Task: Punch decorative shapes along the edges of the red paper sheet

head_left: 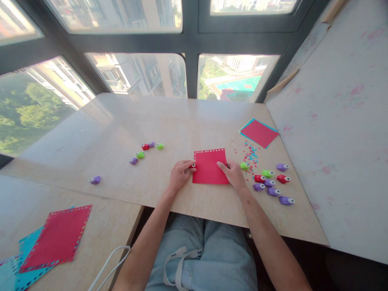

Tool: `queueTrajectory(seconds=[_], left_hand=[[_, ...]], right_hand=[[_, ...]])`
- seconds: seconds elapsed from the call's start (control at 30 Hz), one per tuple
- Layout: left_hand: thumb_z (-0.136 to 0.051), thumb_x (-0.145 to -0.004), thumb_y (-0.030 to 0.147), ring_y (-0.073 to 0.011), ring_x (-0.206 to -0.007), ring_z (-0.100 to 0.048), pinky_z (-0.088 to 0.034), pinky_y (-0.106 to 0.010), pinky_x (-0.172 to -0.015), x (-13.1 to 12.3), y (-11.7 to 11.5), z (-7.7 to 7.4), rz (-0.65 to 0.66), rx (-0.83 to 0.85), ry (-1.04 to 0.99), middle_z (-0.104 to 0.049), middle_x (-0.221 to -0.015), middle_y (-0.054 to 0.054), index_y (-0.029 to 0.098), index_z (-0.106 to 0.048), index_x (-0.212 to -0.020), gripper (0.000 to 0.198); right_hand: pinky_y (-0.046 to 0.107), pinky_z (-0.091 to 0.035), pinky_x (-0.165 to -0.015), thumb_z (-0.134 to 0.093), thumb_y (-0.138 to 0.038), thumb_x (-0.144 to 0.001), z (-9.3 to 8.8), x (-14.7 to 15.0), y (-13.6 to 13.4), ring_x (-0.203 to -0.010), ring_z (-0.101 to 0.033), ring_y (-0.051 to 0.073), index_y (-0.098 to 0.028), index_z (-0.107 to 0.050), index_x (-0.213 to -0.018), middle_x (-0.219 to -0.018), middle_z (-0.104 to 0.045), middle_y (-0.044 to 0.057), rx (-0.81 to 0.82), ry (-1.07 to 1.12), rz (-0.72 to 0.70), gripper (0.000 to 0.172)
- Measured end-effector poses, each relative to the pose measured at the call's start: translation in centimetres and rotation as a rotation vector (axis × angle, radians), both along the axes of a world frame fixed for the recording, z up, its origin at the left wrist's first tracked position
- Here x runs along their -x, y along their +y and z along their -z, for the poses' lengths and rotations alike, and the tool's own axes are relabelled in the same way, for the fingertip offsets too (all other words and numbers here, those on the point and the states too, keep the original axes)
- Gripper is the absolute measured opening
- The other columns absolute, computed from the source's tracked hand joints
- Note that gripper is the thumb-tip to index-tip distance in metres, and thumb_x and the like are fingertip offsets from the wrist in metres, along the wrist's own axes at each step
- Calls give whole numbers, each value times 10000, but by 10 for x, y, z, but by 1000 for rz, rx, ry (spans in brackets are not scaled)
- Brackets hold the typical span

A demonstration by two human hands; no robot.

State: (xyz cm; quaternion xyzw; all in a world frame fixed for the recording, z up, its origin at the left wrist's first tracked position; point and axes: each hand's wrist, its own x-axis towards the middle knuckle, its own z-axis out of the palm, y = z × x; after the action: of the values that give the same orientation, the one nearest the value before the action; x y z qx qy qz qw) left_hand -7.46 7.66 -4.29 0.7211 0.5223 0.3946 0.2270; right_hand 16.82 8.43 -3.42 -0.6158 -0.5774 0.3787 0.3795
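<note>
A square red sheet of paper [210, 167] lies in front of me, with small punched holes along its top edge and the upper part of its left edge. My left hand [182, 173] is closed around a small red craft punch [193, 165] at the sheet's left edge. On the opposite side, my right hand [233, 173] pinches the sheet's right edge, thumb on top and fingers partly hidden. Just beyond my right fingers sits a green craft punch [245, 166].
Several purple, red and green punches [273, 192] stand at the right, near red and blue paper bits [251, 154] and a stack of coloured sheets [260, 132]. More punches [145, 146] are at left. Hole-edged sheets [57, 238] and a white cable [110, 258] lie lower left.
</note>
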Motion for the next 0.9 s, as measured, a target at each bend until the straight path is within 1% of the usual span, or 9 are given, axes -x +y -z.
queueTrajectory(seconds=[0.13,0.3,0.4,0.47,0.53,0.63,0.7,0.8,0.9], left_hand=[[-698,-837,230,-216,-1013,-649,-523,-394,-911,0,0,0,-37,27,-26,-720,-1093,-77,239,-716,-1072,235],[-676,-855,368,-199,-873,-691,-560,-332,-771,-1,-4,-2,-97,158,-225,-728,-1005,-91,202,-692,-1076,278],[-642,-869,390,-195,-845,-691,-555,-314,-746,-2,-7,-3,-180,182,-321,-732,-959,-91,183,-694,-1018,260],[-609,-884,379,-188,-826,-683,-546,-308,-745,-2,-8,-3,-237,171,-345,-733,-921,-81,181,-694,-981,236],[-592,-889,360,-182,-814,-676,-539,-304,-747,-3,-9,-3,-259,164,-339,-731,-898,-72,183,-694,-956,215],[-594,-885,324,-179,-794,-673,-535,-303,-737,-3,-9,-2,-245,167,-319,-733,-889,-68,187,-696,-938,179],[-595,-883,301,-178,-780,-671,-532,-302,-727,-4,-8,-2,-234,165,-301,-734,-887,-65,190,-699,-932,160],[-598,-879,272,-174,-765,-661,-520,-299,-713,-4,-8,0,-222,148,-251,-733,-881,-60,192,-703,-915,137],[-599,-874,250,-170,-761,-651,-508,-296,-705,-5,-8,0,-219,123,-198,-728,-884,-59,192,-703,-903,123]], right_hand=[[278,-441,-553,-563,-633,-801,-2,-1,0,-649,-610,210,-150,-688,-804,-721,-686,49,-8,-27,-16,499],[276,-415,-529,-553,-651,-794,-5,-1,0,-615,-587,201,-155,-672,-754,-678,-667,45,-8,-66,-12,512],[275,-414,-522,-544,-644,-804,-6,-1,0,-620,-593,205,-152,-683,-774,-694,-682,51,-7,-78,-20,512],[277,-426,-529,-548,-632,-809,-6,-1,1,-640,-610,214,-149,-698,-807,-720,-700,59,-10,-79,-21,506],[279,-438,-537,-552,-620,-815,-4,-1,2,-655,-625,221,-148,-710,-835,-730,-709,61,-7,-75,-18,498],[284,-449,-536,-558,-609,-816,1,0,3,-666,-642,234,-145,-720,-846,-732,-718,64,7,-70,-11,492],[292,-462,-544,-568,-599,-813,3,0,5,-686,-658,245,-142,-726,-864,-769,-733,73,11,-57,-8,486],[304,-496,-587,-578,-573,-820,4,2,6,-750,-687,259,-148,-735,-943,-862,-756,81,13,-10,-17,469],[313,-513,-605,-580,-564,-824,4,3,6,-760,-697,264,-154,-742,-970,-861,-761,81,22,4,-19,464]])
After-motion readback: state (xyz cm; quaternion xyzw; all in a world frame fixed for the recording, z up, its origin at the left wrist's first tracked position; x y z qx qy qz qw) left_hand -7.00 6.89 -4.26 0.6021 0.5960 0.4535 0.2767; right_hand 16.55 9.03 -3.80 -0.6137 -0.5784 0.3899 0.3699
